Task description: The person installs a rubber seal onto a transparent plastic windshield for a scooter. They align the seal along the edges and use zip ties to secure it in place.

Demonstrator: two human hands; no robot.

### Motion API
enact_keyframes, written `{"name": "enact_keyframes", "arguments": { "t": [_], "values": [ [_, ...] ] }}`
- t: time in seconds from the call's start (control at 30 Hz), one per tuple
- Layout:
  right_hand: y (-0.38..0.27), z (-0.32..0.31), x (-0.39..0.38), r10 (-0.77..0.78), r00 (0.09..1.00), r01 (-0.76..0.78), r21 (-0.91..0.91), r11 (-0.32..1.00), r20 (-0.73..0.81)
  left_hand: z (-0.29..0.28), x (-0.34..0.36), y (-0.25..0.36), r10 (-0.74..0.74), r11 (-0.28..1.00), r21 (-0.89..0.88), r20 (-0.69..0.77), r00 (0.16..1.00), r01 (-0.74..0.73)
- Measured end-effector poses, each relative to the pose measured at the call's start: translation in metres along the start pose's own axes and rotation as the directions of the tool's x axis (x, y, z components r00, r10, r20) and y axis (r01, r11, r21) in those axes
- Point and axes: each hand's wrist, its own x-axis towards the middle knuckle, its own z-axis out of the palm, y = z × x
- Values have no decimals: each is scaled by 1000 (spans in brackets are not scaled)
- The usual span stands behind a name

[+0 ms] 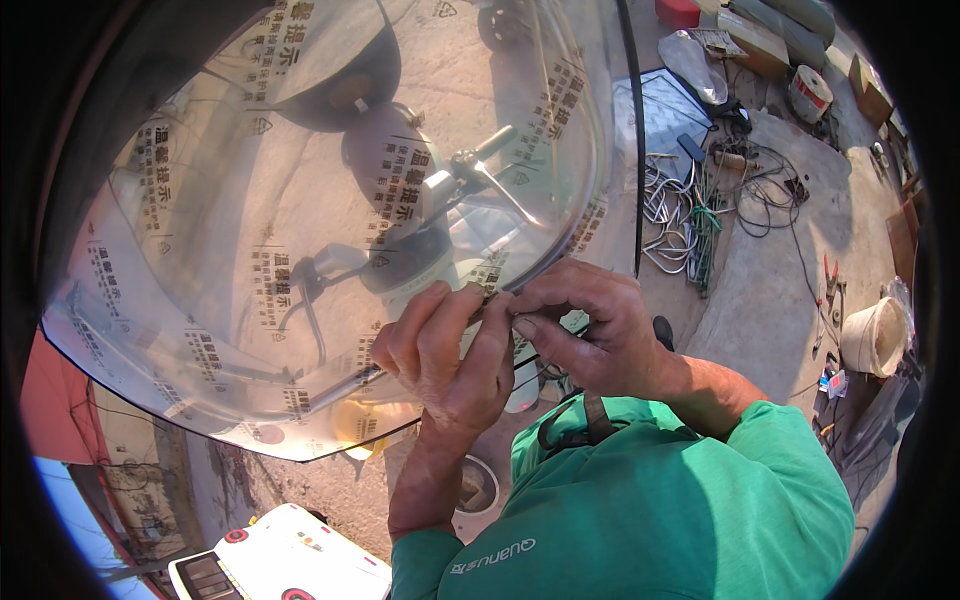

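A large clear plastic panel [330, 210] with printed protective film and black edging [627, 130] fills the upper left. Through it I see a mirror-like dark shape [350, 90] and handlebar-like metal parts [470, 165]. My left hand [450, 355] lies against its near right part, thumb and forefinger pinched together. Beside it, my right hand [590, 320] is closed in a pinch as well, its fingertips meeting those of the left. Whatever is between the fingertips is too small and hidden to make out.
Rightward on the ground lie bent metal tubes [665, 205], black cable [765, 190], a reel [808, 92] and red-handled pliers [830, 280]. A pale bucket [873, 337] stands at far right. Below the panel are another bucket [477, 485] and a white vehicle [290, 555].
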Motion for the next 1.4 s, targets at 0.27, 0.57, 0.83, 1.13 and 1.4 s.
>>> {"name": "enact_keyframes", "arguments": {
  "t": [0.27, 0.57, 0.83, 1.13, 1.4],
  "values": [
    [3, -3, 0, -29, 1000, 28, -54, 998, -12, -2, 1, -1, -6, 1000, -7, 19, 1000, 6],
    [14, -2, -2, -236, 972, 236, -72, 969, 11, -13, 3, -2, -17, 989, -149, 51, 999, 24],
    [20, -3, 5, -322, 946, 324, -70, 944, 30, -10, 5, -1, -26, 991, -130, 40, 999, 31],
    [14, -11, 2, -370, 925, 372, -10, 928, 81, -9, 9, 4, -69, 995, -74, 50, 996, 73],
    [13, -7, -6, -226, 969, 214, 118, 970, 100, -4, 3, -3, 9, 998, -64, 11, 1000, -9]
  ]
}}
